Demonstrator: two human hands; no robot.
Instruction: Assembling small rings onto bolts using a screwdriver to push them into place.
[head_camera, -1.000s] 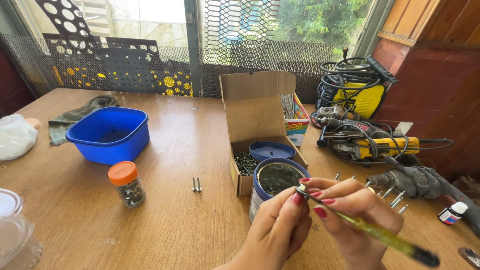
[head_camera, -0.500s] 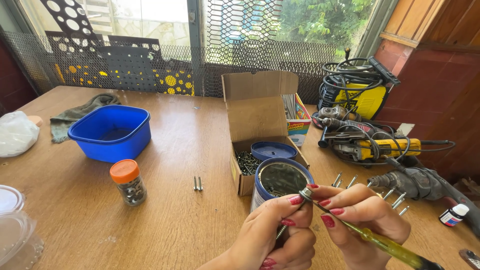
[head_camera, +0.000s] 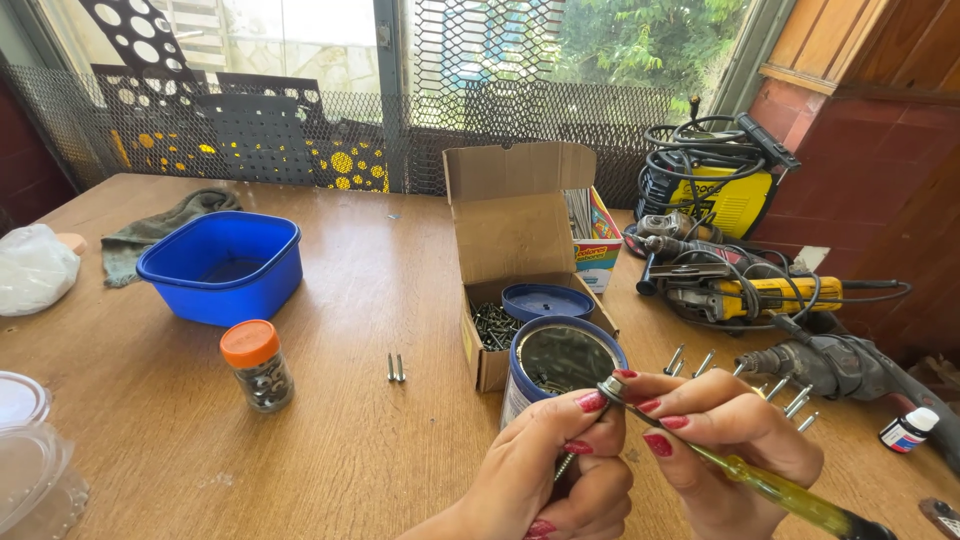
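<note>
My left hand (head_camera: 550, 470) pinches a screw (head_camera: 583, 432) near its head, low in the middle of the head view. My right hand (head_camera: 725, 440) holds a yellow-handled screwdriver (head_camera: 770, 485) whose tip meets the screw's head. Just behind both hands stands an open blue round tin (head_camera: 560, 360) with screws inside. Its blue lid (head_camera: 547, 300) lies in an open cardboard box (head_camera: 510, 250) that holds more screws. Two loose screws (head_camera: 396, 367) lie on the wooden table (head_camera: 360, 440) to the left.
A blue plastic tub (head_camera: 225, 265) and an orange-capped jar (head_camera: 256, 365) sit at left, clear containers (head_camera: 30, 460) at the left edge. Power tools and cables (head_camera: 750, 280) crowd the right side, several screws (head_camera: 790, 395) beside them. A small bottle (head_camera: 908, 430) stands far right.
Both hands have stayed close together with the screw and screwdriver, shifting slightly; the left fingers have regripped the screw lower. Nothing else on the table has moved.
</note>
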